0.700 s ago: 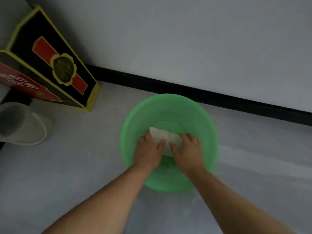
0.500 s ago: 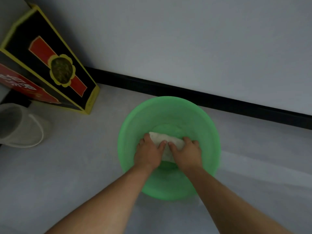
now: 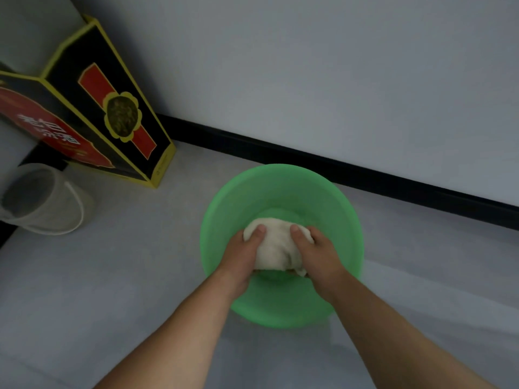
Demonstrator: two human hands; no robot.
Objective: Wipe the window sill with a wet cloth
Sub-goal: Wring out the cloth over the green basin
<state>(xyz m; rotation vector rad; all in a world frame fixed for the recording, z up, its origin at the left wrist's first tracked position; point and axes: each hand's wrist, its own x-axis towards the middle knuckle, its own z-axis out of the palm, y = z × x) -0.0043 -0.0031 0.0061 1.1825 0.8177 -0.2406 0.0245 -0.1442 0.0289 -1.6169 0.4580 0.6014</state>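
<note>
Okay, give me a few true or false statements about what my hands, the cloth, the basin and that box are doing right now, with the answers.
1. The left hand and the right hand both grip the white cloth. True.
2. The white cloth is spread out flat. False: it is bunched into a lump between the two hands.
3. The hands hold the white cloth within the rim of the green basin. True.
4. The black and red box stands to the right of the green basin. False: it stands to the basin's left, farther back.
</note>
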